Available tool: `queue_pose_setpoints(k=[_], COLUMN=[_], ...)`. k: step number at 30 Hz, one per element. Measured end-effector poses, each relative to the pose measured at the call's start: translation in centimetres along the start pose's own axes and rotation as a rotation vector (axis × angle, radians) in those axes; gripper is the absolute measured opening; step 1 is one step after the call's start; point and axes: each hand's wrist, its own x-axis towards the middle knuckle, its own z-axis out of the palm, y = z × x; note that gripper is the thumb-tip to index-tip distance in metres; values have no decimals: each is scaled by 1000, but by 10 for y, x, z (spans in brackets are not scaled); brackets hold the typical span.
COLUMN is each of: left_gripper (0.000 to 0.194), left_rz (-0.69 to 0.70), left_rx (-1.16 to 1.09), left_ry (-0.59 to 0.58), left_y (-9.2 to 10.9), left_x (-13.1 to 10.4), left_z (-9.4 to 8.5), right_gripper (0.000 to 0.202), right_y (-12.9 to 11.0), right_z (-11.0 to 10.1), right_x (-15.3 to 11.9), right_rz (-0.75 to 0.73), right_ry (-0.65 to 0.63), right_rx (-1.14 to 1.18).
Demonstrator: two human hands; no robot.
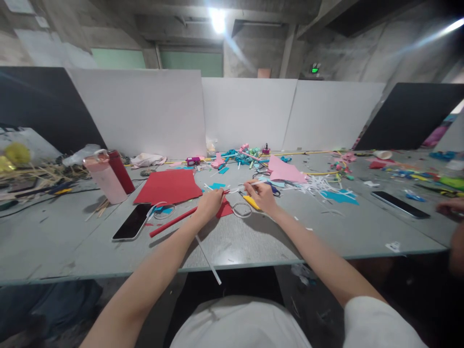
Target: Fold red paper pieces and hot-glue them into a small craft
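Note:
My left hand (210, 203) is closed around a long red stick (173, 222), which slants down to the left past my wrist. Across from it, my right hand (261, 195) pinches a thin white strip (237, 189) that reaches toward the stick's tip; whether it is joined there I cannot tell. Under my right hand lies a yellow-handled tool (251, 202), its kind partly hidden. Between the hands, a clear tape roll (242, 210) rests flat beside a red scrap (224, 209). A pale, see-through rod (209, 261) pokes out below my left forearm, over the table's edge.
A red sheet (168, 186), a phone (132, 222), another tape roll (164, 211) and a pink bottle (105, 179) are on the left. Pink paper (286, 169), white shreds (321, 184) and a second phone (400, 205) lie right. Another person's hand (451, 208) shows far right.

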Motion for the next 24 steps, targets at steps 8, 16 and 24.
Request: queue_pose_setpoints(k=[8, 16, 24], left_gripper=[33, 34, 35], left_rz=[32, 80, 92], left_rx=[23, 10, 56], left_ry=[-13, 8, -87], left_y=[-2, 2, 2], left_x=[3, 2, 5], left_z=[7, 6, 18], right_gripper=[32, 29, 28], right_y=[10, 7, -22], right_z=[-5, -6, 24], right_x=[-2, -2, -19], right_rz=[-212, -257, -41], right_ry=[-282, -441, -741], right_rx=[-136, -241, -572])
